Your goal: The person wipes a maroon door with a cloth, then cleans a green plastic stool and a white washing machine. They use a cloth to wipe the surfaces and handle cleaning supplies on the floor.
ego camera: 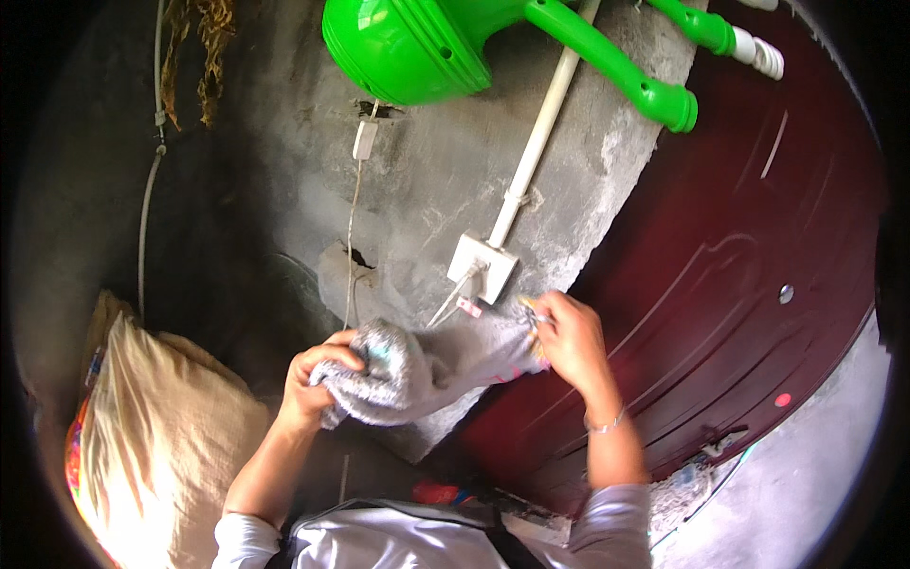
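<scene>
A fuzzy grey cloth (455, 355) with small coloured patches is stretched between my two hands, in front of the lower wall. My left hand (323, 373) grips its bunched, rolled end, thumb and fingers closed over the fabric. At the other end, my right hand (569, 338) pinches a gathered edge with yellow and pink trim. A thin metal bracelet (604, 425) circles my right wrist. Part of the cloth is folded over, so its full shape is hidden, and I cannot tell whether it is a towel or a garment.
Behind the cloth, a white wall socket (482, 267) holds a plug with its cable. Above is a bright green plastic object (426, 50) with tubular arms. A large beige sack (163, 427) stands left. A dark red door panel (711, 270) is on the right; a cord with a white switch (365, 140) hangs nearby.
</scene>
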`<action>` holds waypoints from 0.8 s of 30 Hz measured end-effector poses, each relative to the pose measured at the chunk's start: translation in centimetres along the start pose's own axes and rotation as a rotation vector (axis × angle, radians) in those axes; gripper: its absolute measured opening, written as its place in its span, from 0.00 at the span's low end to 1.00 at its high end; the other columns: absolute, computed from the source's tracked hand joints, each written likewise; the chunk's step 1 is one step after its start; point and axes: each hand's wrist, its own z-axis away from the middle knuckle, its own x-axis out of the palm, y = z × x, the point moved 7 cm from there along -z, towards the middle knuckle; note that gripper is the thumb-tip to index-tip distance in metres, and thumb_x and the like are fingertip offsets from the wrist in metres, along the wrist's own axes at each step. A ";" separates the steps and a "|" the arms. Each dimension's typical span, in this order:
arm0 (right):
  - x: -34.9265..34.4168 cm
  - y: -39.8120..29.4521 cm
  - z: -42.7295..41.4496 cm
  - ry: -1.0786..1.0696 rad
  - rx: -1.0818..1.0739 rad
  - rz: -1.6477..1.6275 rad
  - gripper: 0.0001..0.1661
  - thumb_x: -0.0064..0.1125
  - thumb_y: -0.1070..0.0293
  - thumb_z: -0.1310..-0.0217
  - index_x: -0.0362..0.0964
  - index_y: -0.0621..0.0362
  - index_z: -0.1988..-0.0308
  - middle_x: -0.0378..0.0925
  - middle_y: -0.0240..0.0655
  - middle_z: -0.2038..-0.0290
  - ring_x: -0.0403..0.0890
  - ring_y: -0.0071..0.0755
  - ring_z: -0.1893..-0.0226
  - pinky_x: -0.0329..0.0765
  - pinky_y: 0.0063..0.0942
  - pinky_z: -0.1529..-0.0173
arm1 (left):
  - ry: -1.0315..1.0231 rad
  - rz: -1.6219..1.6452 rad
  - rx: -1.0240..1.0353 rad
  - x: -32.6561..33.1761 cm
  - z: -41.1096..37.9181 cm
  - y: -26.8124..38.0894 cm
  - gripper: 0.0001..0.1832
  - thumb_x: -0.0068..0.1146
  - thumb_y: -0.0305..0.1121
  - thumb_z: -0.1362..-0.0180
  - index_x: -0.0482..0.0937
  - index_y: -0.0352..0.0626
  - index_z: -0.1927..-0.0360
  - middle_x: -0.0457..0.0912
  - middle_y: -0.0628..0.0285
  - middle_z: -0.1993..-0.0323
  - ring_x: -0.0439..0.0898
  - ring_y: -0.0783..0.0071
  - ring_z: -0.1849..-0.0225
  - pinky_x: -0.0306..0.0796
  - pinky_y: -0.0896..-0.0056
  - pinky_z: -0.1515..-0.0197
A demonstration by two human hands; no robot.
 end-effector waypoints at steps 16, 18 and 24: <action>5.3 -3.5 -4.0 0.278 -0.454 0.554 0.09 0.51 0.73 0.48 0.72 0.63 0.64 0.74 0.45 0.60 0.73 0.44 0.59 0.72 0.36 0.56 | -0.074 -0.064 -0.087 3.0 0.6 -1.6 0.22 0.53 0.21 0.68 0.82 0.35 0.63 0.73 0.53 0.45 0.74 0.68 0.47 0.64 0.70 0.44; 5.2 -4.2 -5.7 0.214 -0.528 0.475 0.04 0.51 0.73 0.49 0.70 0.62 0.70 0.74 0.42 0.63 0.72 0.40 0.64 0.71 0.36 0.60 | -0.051 -0.098 -0.055 3.0 0.5 -1.0 0.22 0.51 0.20 0.69 0.82 0.35 0.63 0.73 0.53 0.46 0.74 0.67 0.47 0.64 0.69 0.44; 5.1 -6.4 -10.1 0.237 -0.543 0.586 0.05 0.54 0.71 0.53 0.75 0.59 0.74 0.75 0.34 0.74 0.72 0.37 0.68 0.70 0.33 0.64 | 0.034 -0.030 -0.023 3.2 -0.3 0.1 0.23 0.48 0.18 0.70 0.81 0.33 0.64 0.74 0.53 0.47 0.75 0.67 0.49 0.67 0.70 0.45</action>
